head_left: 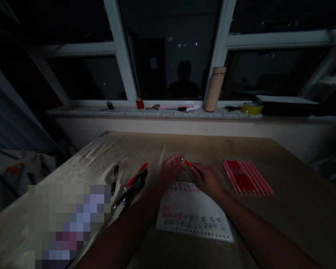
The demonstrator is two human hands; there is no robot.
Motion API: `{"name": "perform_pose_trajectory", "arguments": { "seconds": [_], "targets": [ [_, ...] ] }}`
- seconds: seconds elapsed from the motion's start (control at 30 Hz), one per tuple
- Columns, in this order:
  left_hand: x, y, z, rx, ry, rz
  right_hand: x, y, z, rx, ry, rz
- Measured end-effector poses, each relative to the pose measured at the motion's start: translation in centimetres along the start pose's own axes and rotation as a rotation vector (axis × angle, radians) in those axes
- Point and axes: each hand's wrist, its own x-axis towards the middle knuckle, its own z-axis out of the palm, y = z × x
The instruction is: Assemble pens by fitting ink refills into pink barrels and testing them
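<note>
Between my two hands is a red pen (pixel 188 163), held above the far edge of a lined sheet. My right hand (pixel 208 178) is closed around its right end. At the pen's silvery left end, my left hand (pixel 171 166) curls its fingers around the tip; the exact contact is dim. Below lies the spiral-punched notebook page (pixel 194 209), with rows of black and red handwriting. Left of my hands sits a pile of black pens (pixel 133 189) with a red pen (pixel 136 175) at its edge. A single black pen (pixel 115 179) lies farther left.
A row of pink and red pens (pixel 248 177) lies on the table (pixel 294 224) at right. On the windowsill (pixel 168 114) stand a tan bottle (pixel 215 89), a small red jar (pixel 139 103) and yellow tape (pixel 252 108). A pixelated patch hides the table's left front.
</note>
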Motion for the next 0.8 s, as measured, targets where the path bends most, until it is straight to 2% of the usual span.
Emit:
{"name": "perform_pose_trajectory", "arguments": {
  "seconds": [0.1, 0.3, 0.6, 0.8],
  "targets": [
    [0.0, -0.18, -0.14, 0.01, 0.002, 0.014, -0.03, 0.15, 0.06, -0.004, -0.004, -0.002],
    [0.05, -0.37, -0.15, 0.086, 0.087, 0.025, -0.03, -0.07, 0.01, -0.006, -0.005, -0.03],
    [0.05, -0.07, 0.01, 0.092, 0.065, 0.05, 0.01, 0.0, -0.07, -0.02, -0.007, -0.009],
    [0.11, 0.1, -0.03, 0.082, 0.128, 0.062, -0.01, -0.02, -0.07, -0.007, -0.007, -0.006]
  ]
}}
